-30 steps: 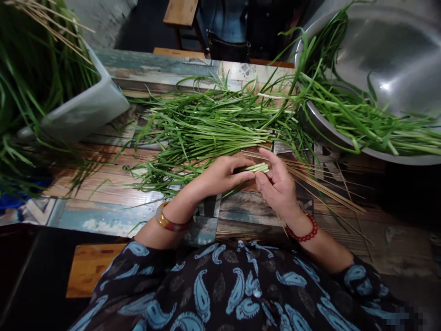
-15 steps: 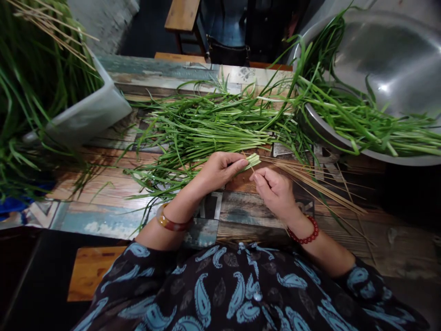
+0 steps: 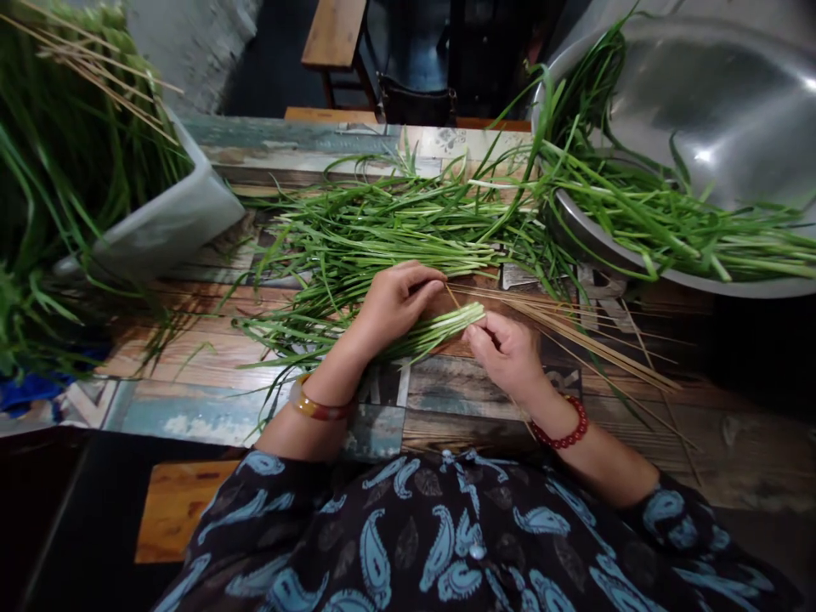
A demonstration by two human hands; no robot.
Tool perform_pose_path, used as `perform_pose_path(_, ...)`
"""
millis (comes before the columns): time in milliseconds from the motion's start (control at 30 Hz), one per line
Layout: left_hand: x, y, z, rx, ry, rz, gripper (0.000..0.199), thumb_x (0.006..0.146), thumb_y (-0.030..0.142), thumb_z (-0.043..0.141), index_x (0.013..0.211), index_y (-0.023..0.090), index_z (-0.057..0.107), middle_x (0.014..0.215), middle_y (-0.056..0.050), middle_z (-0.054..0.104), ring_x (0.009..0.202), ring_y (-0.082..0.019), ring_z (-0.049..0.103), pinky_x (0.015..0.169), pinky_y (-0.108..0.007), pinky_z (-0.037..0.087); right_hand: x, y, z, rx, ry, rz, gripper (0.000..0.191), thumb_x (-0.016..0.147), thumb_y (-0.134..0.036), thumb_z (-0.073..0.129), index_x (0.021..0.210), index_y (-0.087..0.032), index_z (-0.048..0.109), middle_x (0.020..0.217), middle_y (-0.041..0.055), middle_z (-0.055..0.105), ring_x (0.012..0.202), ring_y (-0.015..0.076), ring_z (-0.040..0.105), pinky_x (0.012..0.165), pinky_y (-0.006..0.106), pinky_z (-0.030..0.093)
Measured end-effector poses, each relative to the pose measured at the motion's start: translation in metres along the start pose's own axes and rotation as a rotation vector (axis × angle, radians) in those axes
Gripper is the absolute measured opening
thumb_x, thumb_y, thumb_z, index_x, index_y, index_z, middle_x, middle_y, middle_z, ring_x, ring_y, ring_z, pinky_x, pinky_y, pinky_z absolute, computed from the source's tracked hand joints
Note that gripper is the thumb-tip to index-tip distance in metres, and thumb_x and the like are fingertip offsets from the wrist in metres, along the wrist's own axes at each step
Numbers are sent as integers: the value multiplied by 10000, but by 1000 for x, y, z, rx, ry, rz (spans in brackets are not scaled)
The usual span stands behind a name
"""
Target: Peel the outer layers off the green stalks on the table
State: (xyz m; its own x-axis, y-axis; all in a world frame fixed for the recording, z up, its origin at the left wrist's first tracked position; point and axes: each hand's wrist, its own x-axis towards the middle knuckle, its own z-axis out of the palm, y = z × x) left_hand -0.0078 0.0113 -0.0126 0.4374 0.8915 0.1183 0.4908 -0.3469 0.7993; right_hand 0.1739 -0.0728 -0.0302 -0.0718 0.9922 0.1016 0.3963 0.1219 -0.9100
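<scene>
A small bunch of garlic chives (image 3: 439, 330) lies on the wooden table with its pale cut ends pointing right. My left hand (image 3: 399, 304) is above it, thumb and forefinger pinched on one end of a thin straw tie (image 3: 451, 294). Closed at the pale ends is my right hand (image 3: 507, 348); its fingertips touch them, and the tie's other tail comes out below this hand near the wrist. How the tie passes round the bunch is hidden. Behind my hands spreads a pile of loose chives (image 3: 395, 225).
Several dry straws (image 3: 592, 344) lie on the table (image 3: 472, 382) to the right. A steel bowl (image 3: 714, 110) with chives stands at the back right. At the left, a white plastic bin (image 3: 172, 212) holds chives with straws on top. A wooden stool (image 3: 335, 34) is beyond the table.
My left hand has let go of the bunch and shifted slightly up and left, now pinching the straw. The bunch lies lower, nearer me, with its cut ends against my right fingers.
</scene>
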Motion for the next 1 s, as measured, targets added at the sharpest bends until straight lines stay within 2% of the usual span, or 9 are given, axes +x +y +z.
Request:
perform_pose_path(67,6,-8,4,120,44,65,228,902,251,561,978,145,748,929,-77,706,859,-177,635,783,-281,475,0,-3,0,-31,22,-27,227,869,-225,503,651,-208,560,528,-37,498,494,105,453,512,249,343)
perform_pose_path(167,13,-14,12,306,21,149,199,871,183,576,976,150,742,951,-91,676,890,-201,610,810,-318,471,1,-6,-1,-52,31,-36,229,862,-226,498,644,-206,561,524,-39,498,489,103,451,514,249,344)
perform_pose_path(333,17,-12,17,523,0,149,135,857,150,567,862,154,702,916,-99,631,875,-226,563,773,-343,444,1,-5,0,-56,33,-54,229,859,-219,507,635,-208,552,516,-40,491,481,105,451,511,251,343)
perform_pose_path(433,17,-11,15,530,-11,160,160,875,135,521,797,157,658,880,-96,615,845,-221,547,767,-343,432,0,-1,1,-47,36,-37,221,871,-229,515,656,-208,567,525,-38,509,479,105,466,507,244,354)
perform_pose_path(567,14,-12,11,483,23,182,141,871,114,497,812,159,616,839,-77,604,802,-203,538,743,-321,422,-1,4,3,-5,4,76,233,910,-315,534,709,-206,577,552,-33,553,462,99,494,480,226,374)
perform_pose_path(733,5,-11,7,350,76,116,103,857,110,533,878,161,621,768,-25,593,702,-158,514,680,-279,402,0,9,5,162,-26,185,231,932,-400,547,821,-201,580,641,-39,595,443,77,525,461,207,401)
perform_pose_path(833,2,-10,5,339,20,120,102,875,171,584,937,155,663,815,-36,613,746,-165,542,701,-285,416,0,10,5,206,-21,205,216,932,-381,551,818,-199,572,629,-47,585,442,72,524,448,197,393)
perform_pose_path(933,1,-11,5,381,-58,146,120,882,246,631,912,156,704,858,-61,622,812,-188,567,732,-303,428,-1,8,5,202,-6,203,207,919,-371,575,811,-195,582,618,-46,589,446,71,528,444,192,387)
perform_pose_path(1000,2,-12,5,413,-103,171,127,884,238,627,906,155,721,874,-73,624,849,-202,577,752,-314,433,-1,8,4,218,-5,219,218,911,-383,587,806,-192,588,621,-43,598,442,69,529,435,188,388)
